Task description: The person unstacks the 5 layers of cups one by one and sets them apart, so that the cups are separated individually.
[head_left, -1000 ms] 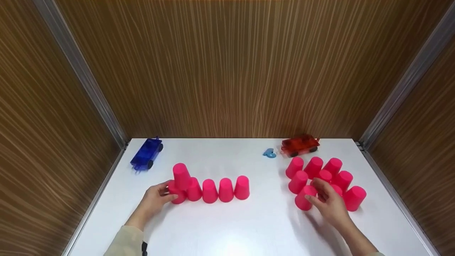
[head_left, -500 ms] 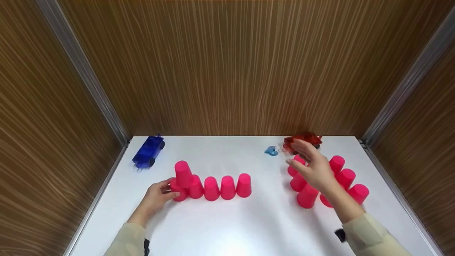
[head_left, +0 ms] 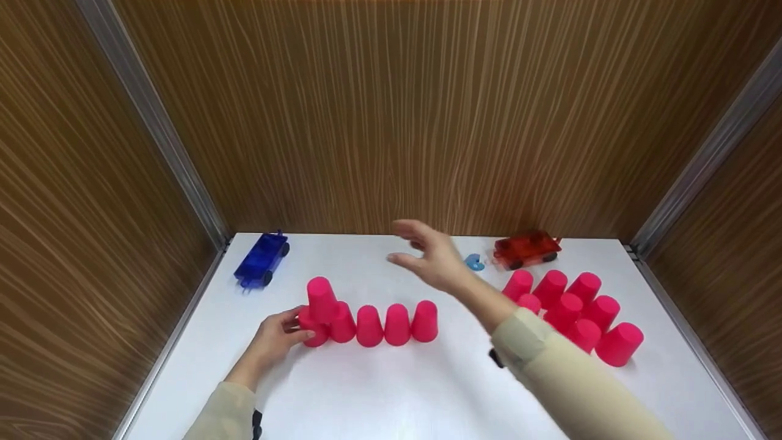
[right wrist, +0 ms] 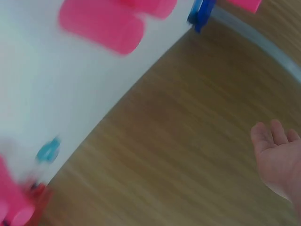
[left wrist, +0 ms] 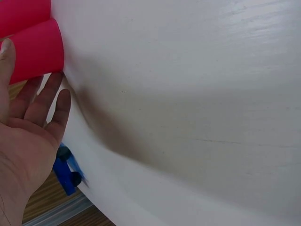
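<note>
My left hand (head_left: 275, 336) grips the leftmost pink cup (head_left: 314, 333) of a row of several upside-down cups. In the left wrist view, the thumb lies on the near side of that cup (left wrist: 35, 52) and the fingers are at its far side. A second-level cup (head_left: 322, 299) stands upside down over the two leftmost cups. My right hand (head_left: 431, 255) is raised behind the row's right end, its fingers and thumb spread apart with nothing between them. The right wrist view shows the same empty hand (right wrist: 280, 157) against the brown panel.
More upside-down pink cups (head_left: 602, 313) are grouped at the right, partly hidden by the right sleeve. A blue toy car (head_left: 261, 260) is at the back left, a red one (head_left: 526, 249) at the back right. A small light-blue piece (head_left: 474, 263) lies beside it. Wood-patterned panels (head_left: 366, 122) enclose the table.
My right hand has left the right-hand group of cups, risen and swung left across the table, empty. The left hand keeps its hold on the leftmost cup. The head view shifts slightly.
</note>
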Action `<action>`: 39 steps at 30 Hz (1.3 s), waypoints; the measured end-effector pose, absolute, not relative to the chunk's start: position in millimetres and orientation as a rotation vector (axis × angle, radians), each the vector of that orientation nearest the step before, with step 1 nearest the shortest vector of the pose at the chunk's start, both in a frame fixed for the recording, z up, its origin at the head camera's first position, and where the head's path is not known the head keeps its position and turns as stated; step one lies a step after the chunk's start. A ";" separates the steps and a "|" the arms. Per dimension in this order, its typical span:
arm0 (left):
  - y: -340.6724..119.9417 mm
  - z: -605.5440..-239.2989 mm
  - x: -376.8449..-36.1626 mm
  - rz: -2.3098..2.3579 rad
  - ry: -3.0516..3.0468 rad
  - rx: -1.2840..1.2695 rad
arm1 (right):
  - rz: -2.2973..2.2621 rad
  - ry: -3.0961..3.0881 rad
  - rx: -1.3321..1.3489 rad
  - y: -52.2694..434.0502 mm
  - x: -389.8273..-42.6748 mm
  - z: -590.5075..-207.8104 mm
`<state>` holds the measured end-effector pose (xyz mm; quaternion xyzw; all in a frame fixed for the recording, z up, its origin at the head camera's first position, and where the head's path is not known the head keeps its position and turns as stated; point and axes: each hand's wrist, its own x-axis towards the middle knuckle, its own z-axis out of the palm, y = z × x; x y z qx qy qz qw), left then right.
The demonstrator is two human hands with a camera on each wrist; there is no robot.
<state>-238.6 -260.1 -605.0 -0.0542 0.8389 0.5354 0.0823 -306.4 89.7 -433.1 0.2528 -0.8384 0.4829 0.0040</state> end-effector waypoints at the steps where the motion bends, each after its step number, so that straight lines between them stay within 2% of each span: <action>1: -260.0 -605.3 -238.7 1.602 2.501 -0.160 | 1.522 -2.635 0.805 78.9 -306.5 -434.7; 11: -258.0 -605.9 -237.1 1.636 2.467 -0.155 | 1.630 -2.756 0.812 -9.0 -300.4 -463.4; 20: -258.9 -607.3 -238.3 1.646 2.483 -0.145 | 1.702 -2.893 0.670 -42.0 -292.4 -501.2; 31: -259.2 -606.4 -238.3 1.659 2.508 -0.103 | 1.828 -2.849 0.687 -32.9 -292.8 -510.0; 39: -257.4 -606.9 -237.4 1.643 2.509 -0.155 | 1.796 -2.764 0.769 23.2 -308.4 -491.7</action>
